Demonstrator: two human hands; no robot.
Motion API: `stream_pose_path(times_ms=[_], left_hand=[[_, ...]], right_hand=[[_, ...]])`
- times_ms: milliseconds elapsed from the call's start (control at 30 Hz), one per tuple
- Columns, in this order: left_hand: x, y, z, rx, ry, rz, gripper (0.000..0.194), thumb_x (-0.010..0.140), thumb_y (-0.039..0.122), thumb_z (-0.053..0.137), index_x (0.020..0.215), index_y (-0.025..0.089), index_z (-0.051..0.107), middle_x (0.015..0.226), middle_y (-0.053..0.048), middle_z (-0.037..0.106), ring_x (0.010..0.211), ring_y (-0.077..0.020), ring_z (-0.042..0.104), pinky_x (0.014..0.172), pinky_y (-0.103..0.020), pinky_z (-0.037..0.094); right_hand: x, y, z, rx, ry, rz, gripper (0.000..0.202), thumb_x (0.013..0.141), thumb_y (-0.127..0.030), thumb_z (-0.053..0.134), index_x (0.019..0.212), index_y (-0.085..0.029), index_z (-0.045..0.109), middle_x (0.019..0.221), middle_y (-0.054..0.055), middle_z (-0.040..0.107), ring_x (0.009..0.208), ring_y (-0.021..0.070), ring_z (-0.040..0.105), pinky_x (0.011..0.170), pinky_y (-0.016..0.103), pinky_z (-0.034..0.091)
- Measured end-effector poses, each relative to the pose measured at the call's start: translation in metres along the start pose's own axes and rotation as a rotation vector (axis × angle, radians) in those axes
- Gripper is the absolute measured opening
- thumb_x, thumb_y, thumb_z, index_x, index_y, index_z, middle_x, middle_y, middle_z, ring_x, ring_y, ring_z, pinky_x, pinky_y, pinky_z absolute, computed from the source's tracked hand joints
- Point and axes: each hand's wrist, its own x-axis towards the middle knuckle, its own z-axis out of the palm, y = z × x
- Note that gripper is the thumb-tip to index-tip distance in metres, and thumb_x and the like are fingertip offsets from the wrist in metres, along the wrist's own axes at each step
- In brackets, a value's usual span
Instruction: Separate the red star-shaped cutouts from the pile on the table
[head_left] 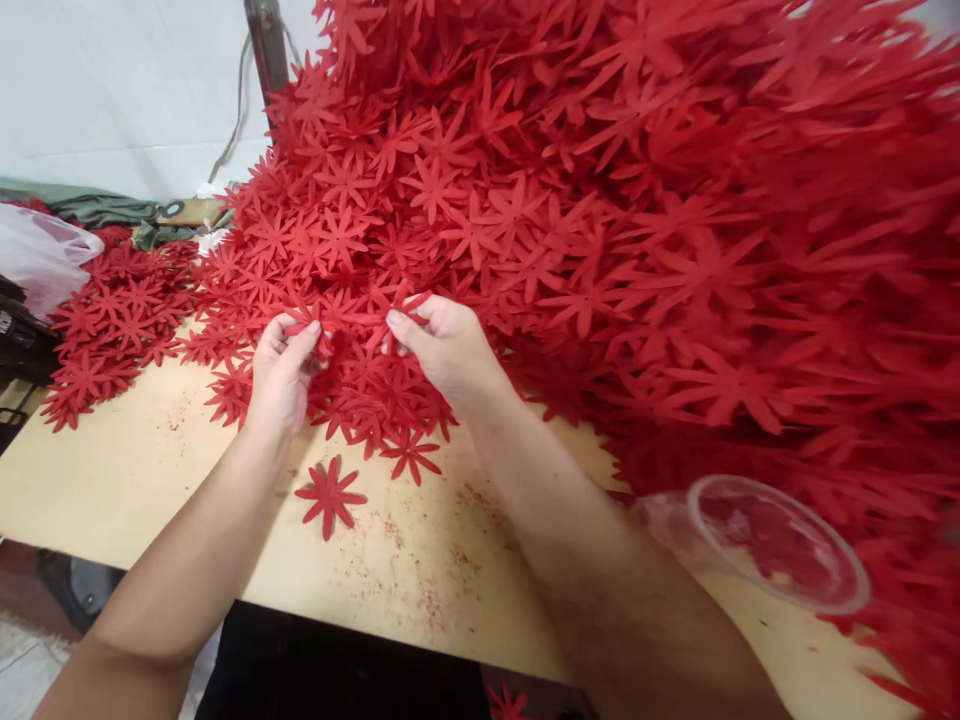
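A huge heap of red flower-shaped pieces (525,230) with long narrow petals covers the back and right of the pale table. My left hand (289,360) pinches red petals between thumb and fingers at the heap's front edge. Just to its right, my right hand (435,345) is closed on a red flower piece, with the thumb on top. The two hands are a short distance apart, and red petals show between them. One loose red flower (330,497) lies flat on the table in front of my left hand.
A clear plastic tub (780,540) stands at the right, by my right forearm. A smaller red pile (127,310) and a white plastic bag (41,250) are at the left. Red crumbs dot the table (360,570). A dark metal post (268,50) rises behind.
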Motion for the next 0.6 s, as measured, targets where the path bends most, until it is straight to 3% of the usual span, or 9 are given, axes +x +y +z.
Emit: stream_pose_path(times_ms=[133,267,333,433,500,600], left_hand=[[-0.007,-0.005,0.005,-0.011,-0.131,-0.025,0.038,0.058,0.040,0.080,0.070,0.018,0.052,0.049,0.009,0.047,0.043,-0.0026,0.041,0.045,-0.015,0.036],[-0.013,-0.008,0.007,0.074,-0.161,-0.017,0.044,0.060,0.043,0.079,0.058,0.016,0.044,0.045,0.008,0.046,0.040,-0.0020,0.039,0.041,-0.015,0.033],[-0.014,-0.009,0.008,0.119,-0.168,-0.045,0.043,0.059,0.040,0.080,0.059,0.017,0.044,0.048,0.007,0.051,0.044,-0.0041,0.047,0.044,-0.016,0.039],[-0.015,-0.010,0.008,0.125,-0.191,-0.081,0.042,0.055,0.038,0.082,0.070,0.018,0.049,0.058,0.006,0.060,0.050,-0.0075,0.056,0.048,-0.019,0.045],[-0.015,-0.010,0.007,0.138,-0.225,-0.083,0.044,0.056,0.037,0.083,0.084,0.019,0.054,0.063,0.005,0.062,0.051,-0.0072,0.056,0.045,-0.018,0.042],[-0.016,-0.009,0.008,0.169,-0.281,-0.111,0.045,0.058,0.040,0.081,0.091,0.018,0.059,0.057,0.006,0.057,0.047,-0.0045,0.049,0.042,-0.016,0.034]], right_hand=[[-0.006,-0.004,0.004,-0.137,0.008,-0.046,0.045,0.083,-0.034,0.056,0.048,-0.019,0.033,0.043,-0.008,0.034,0.042,0.0031,0.030,0.044,0.022,0.025],[-0.009,-0.002,0.007,-0.167,-0.022,-0.136,0.052,0.081,-0.048,0.056,0.048,-0.020,0.026,0.046,-0.007,0.025,0.046,0.0034,0.025,0.045,0.023,0.023],[-0.009,0.001,0.009,-0.124,-0.061,-0.126,0.048,0.080,-0.049,0.056,0.050,-0.020,0.032,0.046,-0.007,0.031,0.045,0.0043,0.032,0.046,0.022,0.029],[-0.008,0.006,0.012,0.025,-0.079,-0.059,0.026,0.075,-0.037,0.064,0.065,-0.019,0.048,0.056,-0.005,0.051,0.050,0.0073,0.049,0.053,0.023,0.043],[-0.007,0.009,0.013,0.087,-0.069,-0.024,0.019,0.073,-0.030,0.067,0.075,-0.019,0.051,0.062,-0.005,0.057,0.052,0.0080,0.053,0.054,0.024,0.046],[-0.007,0.009,0.014,0.027,0.009,-0.075,0.016,0.076,-0.028,0.064,0.072,-0.019,0.051,0.059,-0.005,0.055,0.052,0.0071,0.051,0.054,0.023,0.044]])
